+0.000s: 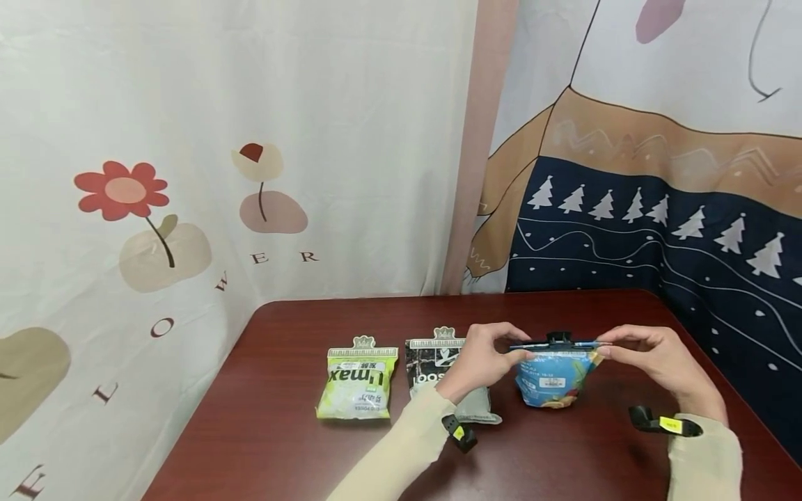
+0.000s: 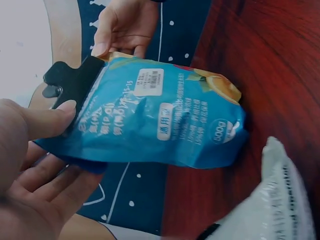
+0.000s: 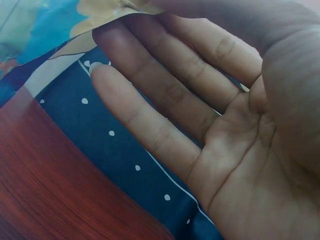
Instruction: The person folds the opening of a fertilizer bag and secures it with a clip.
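A blue pouch (image 1: 550,384), with fruit pictures and a white label, is upright above the right part of the table. Along its top edge sits a black bag clip (image 2: 75,89). My left hand (image 1: 481,358) pinches the top left corner by the clip, thumb in front and fingers behind. At the opposite top corner, my right hand (image 1: 667,356) pinches the pouch between thumb and fingers; its other fingers (image 3: 145,125) extend below the edge. Whether the pouch's bottom touches the table is unclear.
A green bag (image 1: 358,386) with a pale crown-topped clip (image 1: 363,343) lies on the dark red table (image 1: 269,417). Beside it lies a black and grey bag (image 1: 421,358) with a similar clip, partly behind my left hand. Printed curtains (image 1: 376,139) hang behind the table.
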The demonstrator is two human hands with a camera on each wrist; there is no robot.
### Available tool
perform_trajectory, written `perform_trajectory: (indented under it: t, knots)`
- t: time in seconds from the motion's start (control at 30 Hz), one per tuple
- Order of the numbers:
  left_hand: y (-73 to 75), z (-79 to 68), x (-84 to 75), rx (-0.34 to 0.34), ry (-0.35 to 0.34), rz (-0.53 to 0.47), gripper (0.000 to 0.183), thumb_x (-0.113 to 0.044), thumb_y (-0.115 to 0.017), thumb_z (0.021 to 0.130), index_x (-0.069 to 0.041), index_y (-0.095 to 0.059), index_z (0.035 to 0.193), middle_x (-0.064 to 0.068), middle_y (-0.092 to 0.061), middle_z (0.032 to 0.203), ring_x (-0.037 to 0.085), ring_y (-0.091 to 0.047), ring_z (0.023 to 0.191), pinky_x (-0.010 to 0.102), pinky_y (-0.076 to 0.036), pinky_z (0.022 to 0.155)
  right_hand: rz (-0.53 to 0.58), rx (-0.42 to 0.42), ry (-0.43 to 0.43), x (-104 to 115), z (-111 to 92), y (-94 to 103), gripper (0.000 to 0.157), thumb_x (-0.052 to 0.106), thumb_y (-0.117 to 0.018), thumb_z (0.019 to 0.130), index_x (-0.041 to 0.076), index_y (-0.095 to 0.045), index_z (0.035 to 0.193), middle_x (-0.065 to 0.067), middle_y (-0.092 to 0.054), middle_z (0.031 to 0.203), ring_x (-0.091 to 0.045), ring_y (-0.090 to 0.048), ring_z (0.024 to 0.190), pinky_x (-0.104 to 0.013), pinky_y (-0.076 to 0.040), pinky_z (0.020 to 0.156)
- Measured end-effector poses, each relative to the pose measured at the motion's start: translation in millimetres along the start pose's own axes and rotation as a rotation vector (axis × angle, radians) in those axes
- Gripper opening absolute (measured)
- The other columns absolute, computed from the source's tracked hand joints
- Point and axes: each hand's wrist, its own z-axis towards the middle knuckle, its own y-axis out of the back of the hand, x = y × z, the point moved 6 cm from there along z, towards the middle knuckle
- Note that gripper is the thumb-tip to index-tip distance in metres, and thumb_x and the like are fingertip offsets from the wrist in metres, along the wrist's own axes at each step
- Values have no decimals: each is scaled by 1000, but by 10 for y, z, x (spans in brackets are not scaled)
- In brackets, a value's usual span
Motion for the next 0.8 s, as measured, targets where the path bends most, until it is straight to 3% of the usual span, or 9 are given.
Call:
perform_trajectory:
  t: [0.13, 0.23, 0.43, 0.63, 0.8]
  knots:
    - [33, -53, 77, -35, 13, -86, 16, -19, -81, 89, -20, -79, 105, -5, -78, 100, -4, -71, 77, 18, -58, 68, -21, 22, 18, 15, 16, -34, 25, 9, -76, 92, -2, -74, 115, 14, -77, 99, -10, -67, 83, -25, -58, 70]
    - [33, -62, 97, -71, 3, -103, 14, -20, -82, 89, -21, -81, 102, -6, -79, 96, -3, -71, 74, 17, -56, 65, -46, 30, -16, 6, 30, -54, 27, 14, -78, 92, 1, -76, 115, 13, -77, 100, -7, -67, 86, -25, -58, 71]
    - [13, -69, 89, -163, 1, -84, 9, -16, -81, 89, -18, -83, 97, -3, -80, 87, -7, -65, 69, 14, -44, 54, -79, 16, -120, -15, 23, -51, 31, 26, -80, 90, 3, -78, 111, 13, -77, 98, -2, -64, 90, -26, -58, 73]
    - [26, -23, 70, -193, 6, -34, 6, -18, -80, 90, -18, -84, 95, -4, -80, 86, -6, -64, 75, 15, -46, 54, -114, -25, -103, 35, 23, -32, 28, 26, -81, 90, 4, -80, 107, 10, -78, 95, -2, -64, 88, -24, -57, 72]
    - [60, 15, 76, -196, -14, -4, 7, -20, -82, 88, -17, -84, 93, 0, -72, 64, -2, -44, 53, 15, -32, 49, -124, -33, -98, 47, 52, -49, 24, 21, -80, 90, 4, -80, 106, 13, -77, 93, -2, -63, 87, -23, -56, 72]
